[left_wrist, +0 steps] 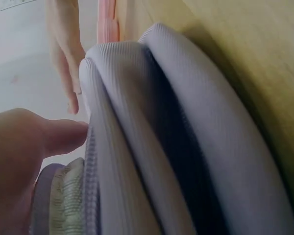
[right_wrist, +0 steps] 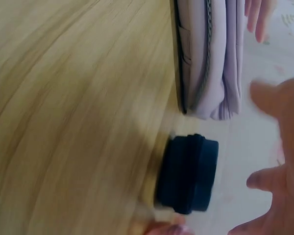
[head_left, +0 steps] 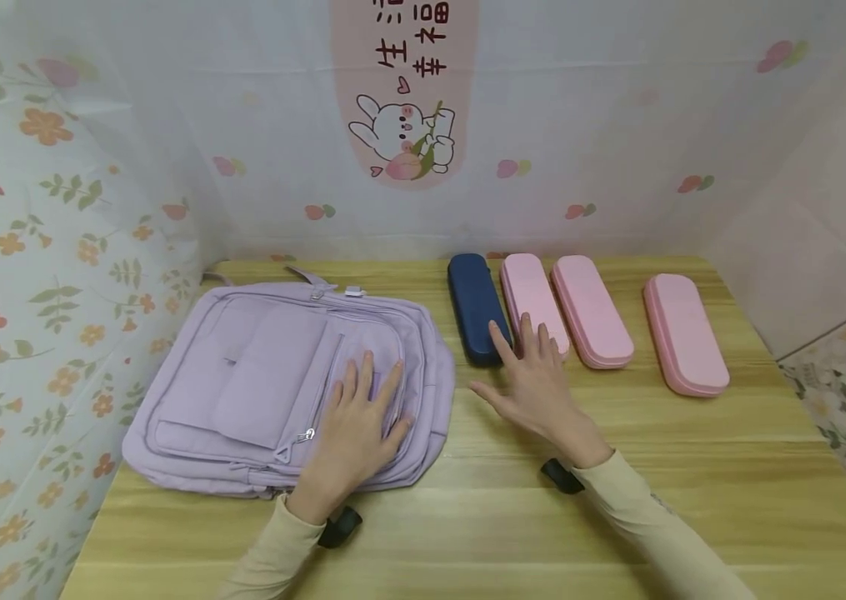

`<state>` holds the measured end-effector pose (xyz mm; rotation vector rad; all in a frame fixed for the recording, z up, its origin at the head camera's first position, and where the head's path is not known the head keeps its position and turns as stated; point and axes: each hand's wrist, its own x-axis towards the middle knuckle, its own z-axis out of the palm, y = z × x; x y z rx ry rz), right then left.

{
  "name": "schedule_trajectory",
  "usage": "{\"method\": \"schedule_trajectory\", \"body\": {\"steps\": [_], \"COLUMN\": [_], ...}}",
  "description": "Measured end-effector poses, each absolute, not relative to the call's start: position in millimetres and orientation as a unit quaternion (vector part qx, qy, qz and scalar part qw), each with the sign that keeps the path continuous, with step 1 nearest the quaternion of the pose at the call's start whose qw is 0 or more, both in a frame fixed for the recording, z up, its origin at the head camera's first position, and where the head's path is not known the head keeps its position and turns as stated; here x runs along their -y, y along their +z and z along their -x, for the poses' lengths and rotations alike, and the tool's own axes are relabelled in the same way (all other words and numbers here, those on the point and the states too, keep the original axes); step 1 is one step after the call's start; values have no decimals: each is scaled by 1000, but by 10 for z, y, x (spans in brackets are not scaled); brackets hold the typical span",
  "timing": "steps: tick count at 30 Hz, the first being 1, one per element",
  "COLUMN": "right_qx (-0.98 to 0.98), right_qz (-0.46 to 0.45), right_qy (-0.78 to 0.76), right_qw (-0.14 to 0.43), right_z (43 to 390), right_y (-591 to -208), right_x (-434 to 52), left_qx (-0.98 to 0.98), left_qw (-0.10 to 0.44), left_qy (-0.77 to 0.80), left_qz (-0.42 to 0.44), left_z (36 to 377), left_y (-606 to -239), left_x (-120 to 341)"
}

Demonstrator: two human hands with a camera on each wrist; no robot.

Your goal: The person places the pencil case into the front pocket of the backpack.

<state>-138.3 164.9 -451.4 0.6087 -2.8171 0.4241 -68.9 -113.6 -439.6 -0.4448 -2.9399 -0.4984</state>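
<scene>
Evidently, the right hand [head_left: 535, 392] and the left hand [head_left: 357, 425] are well apart from each other, with their fingers spread, and neither one is closed around anything. The right hand hovers over the near end of a long dark blue case [head_left: 473, 308] with rounded ends and a smooth-looking cover; since the right wrist view shows a gap between fingers and case, I judge that the step in hand is a reach, not yet a grip. The left hand is over the front of a pale lilac fabric backpack [head_left: 261, 371]; whether it presses there, I cannot tell. For a grip, the next move would call for lowering the right hand and placing thumb and fingers on the two long sides, carefully, because the nearest light pink case [head_left: 530, 287] of the same shape lies just beside. The dark blue case lies flat on the wood-patterned surface [head_left: 490, 517], between the backpack and this neighbour, and a raised band runs around its side. Further to the right lie a second light pink case [head_left: 593, 312] and, more separated, a third light pink case [head_left: 690, 333].
</scene>
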Motion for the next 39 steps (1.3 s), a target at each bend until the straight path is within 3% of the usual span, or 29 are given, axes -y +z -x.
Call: {"method": "schedule_trajectory", "body": {"steps": [11,33,39], "right_qx": [955,950,953], "right_qz": [-192,-95,-57], "right_qy": [194,278,283], "right_qw": [118,104,89], "right_z": [1540,1764,1794], "right_y": [-4625,-4669,-4655], "right_x": [-1475,-1350,-1306], "left_qx": [969,929,920], "left_qw": [85,222,236], "left_qy": [-171,-228,-246], "left_qz": [158,191,192], "left_z": [666,732,736], "left_y": [-4442,-4423,-4426], "left_x": [1149,1235,1242]}}
